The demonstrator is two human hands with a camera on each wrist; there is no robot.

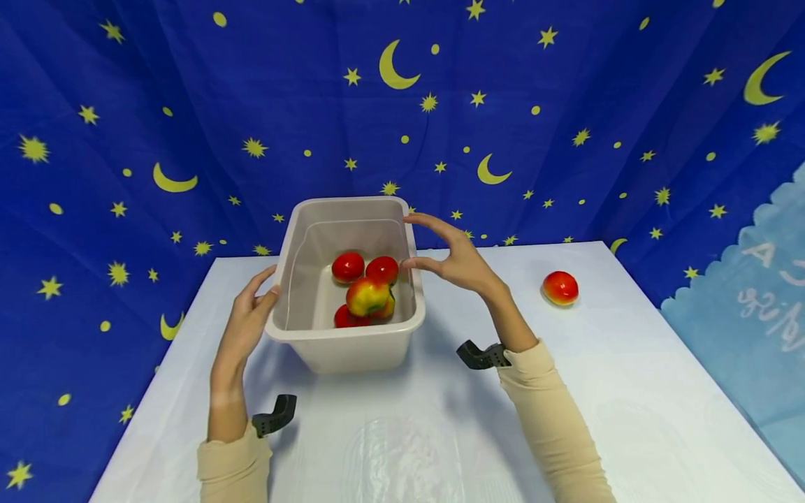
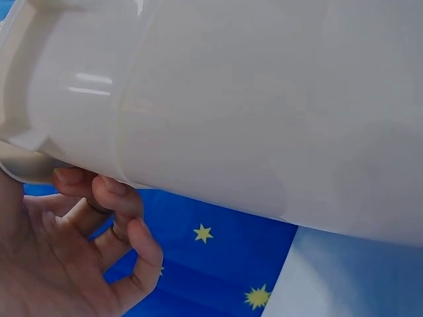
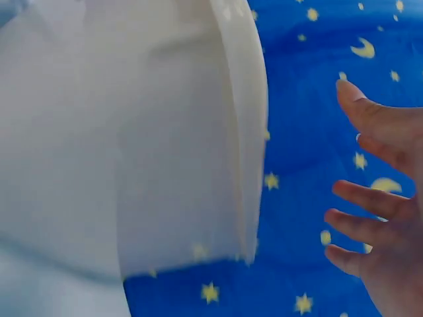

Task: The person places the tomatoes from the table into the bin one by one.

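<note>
A light grey plastic bin [image 1: 352, 353] stands on the table with several glossy red and red-yellow items inside. Among these are a red-yellow bell pepper [image 1: 367, 297], a round red fruit [image 1: 348, 267] and another red one [image 1: 382, 269]. My left hand [image 1: 244, 321] holds the bin's left rim; in the left wrist view its curled fingers [image 2: 122, 231] meet the bin's edge, the thumb mostly hidden. At the right rim my right hand [image 1: 462, 260] has its thumb and fingers spread. The right wrist view shows a gap between this hand [image 3: 390, 205] and the bin [image 3: 178, 165].
A red-yellow fruit [image 1: 560, 288] lies on the white table [image 1: 629, 391] to the right. Behind the table hangs a blue curtain [image 1: 339, 133] with yellow stars and moons. A light blue panel [image 1: 755, 307] is at the far right. Black wrist mounts [image 1: 483, 355] project inward from both sleeves.
</note>
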